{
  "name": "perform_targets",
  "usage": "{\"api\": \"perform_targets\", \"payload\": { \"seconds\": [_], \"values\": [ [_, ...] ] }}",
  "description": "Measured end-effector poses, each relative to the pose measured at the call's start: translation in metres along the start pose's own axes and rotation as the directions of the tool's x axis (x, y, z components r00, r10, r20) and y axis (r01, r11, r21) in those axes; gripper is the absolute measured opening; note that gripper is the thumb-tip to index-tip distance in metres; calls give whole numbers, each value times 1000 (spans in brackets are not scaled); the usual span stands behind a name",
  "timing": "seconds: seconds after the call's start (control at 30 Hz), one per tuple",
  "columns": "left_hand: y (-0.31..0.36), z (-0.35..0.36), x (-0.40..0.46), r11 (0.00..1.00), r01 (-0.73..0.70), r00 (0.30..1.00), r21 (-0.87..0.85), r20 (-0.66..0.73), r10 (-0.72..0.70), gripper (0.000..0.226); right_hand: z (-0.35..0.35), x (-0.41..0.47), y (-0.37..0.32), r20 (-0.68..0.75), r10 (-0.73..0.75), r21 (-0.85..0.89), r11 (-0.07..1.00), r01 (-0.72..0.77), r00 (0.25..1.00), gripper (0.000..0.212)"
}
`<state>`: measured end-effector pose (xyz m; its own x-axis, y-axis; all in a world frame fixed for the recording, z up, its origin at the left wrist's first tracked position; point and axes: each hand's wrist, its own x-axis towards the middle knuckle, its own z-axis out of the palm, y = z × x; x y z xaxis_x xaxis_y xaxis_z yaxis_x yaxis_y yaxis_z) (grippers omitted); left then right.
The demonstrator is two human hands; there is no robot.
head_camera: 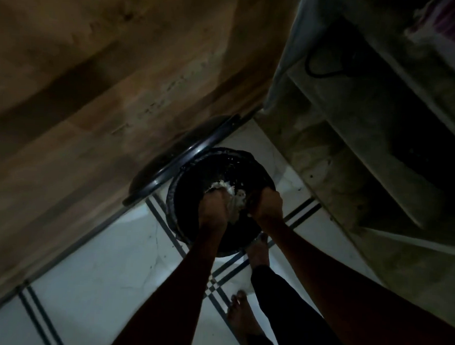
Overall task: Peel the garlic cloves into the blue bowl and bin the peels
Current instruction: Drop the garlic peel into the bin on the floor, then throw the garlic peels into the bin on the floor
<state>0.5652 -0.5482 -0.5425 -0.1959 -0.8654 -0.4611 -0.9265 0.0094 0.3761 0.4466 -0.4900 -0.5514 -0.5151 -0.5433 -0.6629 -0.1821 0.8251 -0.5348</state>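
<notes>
Both hands — left hand (214, 206), right hand (268, 202) — clutch pale papery garlic peels (233, 196) over the round black bin (183, 180); loose flakes could drift past its rim onto the white tiled floor (97, 271).

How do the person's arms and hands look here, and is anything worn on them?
Both forearms are bare as far as the dim picture shows: no sleeves, watch or bracelet. The left hand and the right hand wear no gloves. Rings are too dark to tell.
</notes>
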Motion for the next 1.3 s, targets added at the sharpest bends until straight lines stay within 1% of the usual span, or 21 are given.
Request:
{"api": "perform_targets", "payload": {
  "seconds": [0.03,0.07,0.1,0.13,0.2,0.23,0.27,0.33,0.37,0.43,0.47,0.57,0.63,0.73,0.83,0.9,0.93,1.03,1.1,1.2,1.3],
  "values": [
    [5,-7,-1,999,-7,1000,46,-8,8,39,-5,-5,-5,-30,-7,-33,999,6,1000,10],
    [9,-14,-7,996,4,1000,84,-10,-3,38,-10,-12,-11,-72,-11,-80,997,5,997,16],
    [15,-24,-15,990,-13,999,138,32,8,36,-15,-17,-15,-76,6,-133,991,-16,997,23],
    [19,-31,-23,986,-28,999,163,47,21,35,-20,-24,-21,-58,26,-142,989,-34,998,28],
    [30,-49,-42,989,-73,997,126,19,71,31,-34,-43,-33,-28,47,-124,991,-50,999,28],
    [35,-61,-51,993,-73,997,87,9,73,29,-40,-51,-39,-36,49,-93,994,-52,998,26],
    [40,-71,-60,998,-59,998,33,-31,61,26,-48,-63,-45,-43,44,-35,998,-46,998,21],
    [59,-99,-86,987,-59,994,-152,-103,44,21,-75,-93,-55,-74,24,127,992,-15,997,11],
    [68,-115,-102,965,-83,989,-248,-137,50,19,-91,-114,-62,-87,24,205,979,-6,996,11],
    [94,-156,-140,905,-128,983,-405,-172,62,17,-128,-159,-75,-105,13,316,949,21,994,28],
    [109,-177,-159,870,-144,983,-471,-169,71,17,-152,-185,-82,-105,-11,355,934,48,994,32],
    [154,-231,-217,750,-120,993,-650,-79,90,17,-224,-259,-97,-127,-107,429,891,152,986,30],
    [188,-261,-255,655,-117,990,-747,-38,135,18,-276,-312,-103,-175,-153,435,874,215,973,33],
    [246,-288,-315,552,-122,966,-825,28,256,21,-348,-383,-97,-280,-196,490,813,316,940,24],
    [306,-299,-377,450,-85,920,-889,104,378,25,-409,-443,-72,-334,-181,597,719,356,925,18],
    [344,-299,-419,397,-48,869,-917,158,469,27,-446,-478,-46,-383,-170,654,644,397,908,17],
    [360,-296,-440,385,-32,841,-922,183,509,27,-464,-494,-32,-408,-166,675,607,419,898,19],
    [408,-276,-504,372,7,767,-928,244,593,28,-515,-543,17,-466,-111,722,526,450,878,23],
    [438,-255,-545,383,50,719,-922,300,627,28,-546,-573,54,-521,-88,695,534,482,849,16],
    [479,-214,-602,414,94,653,-905,370,661,31,-586,-605,117,-558,-41,681,549,485,829,16],
    [519,-164,-654,457,111,628,-883,418,656,30,-626,-623,185,-555,12,706,535,464,832,17]
  ]
}}
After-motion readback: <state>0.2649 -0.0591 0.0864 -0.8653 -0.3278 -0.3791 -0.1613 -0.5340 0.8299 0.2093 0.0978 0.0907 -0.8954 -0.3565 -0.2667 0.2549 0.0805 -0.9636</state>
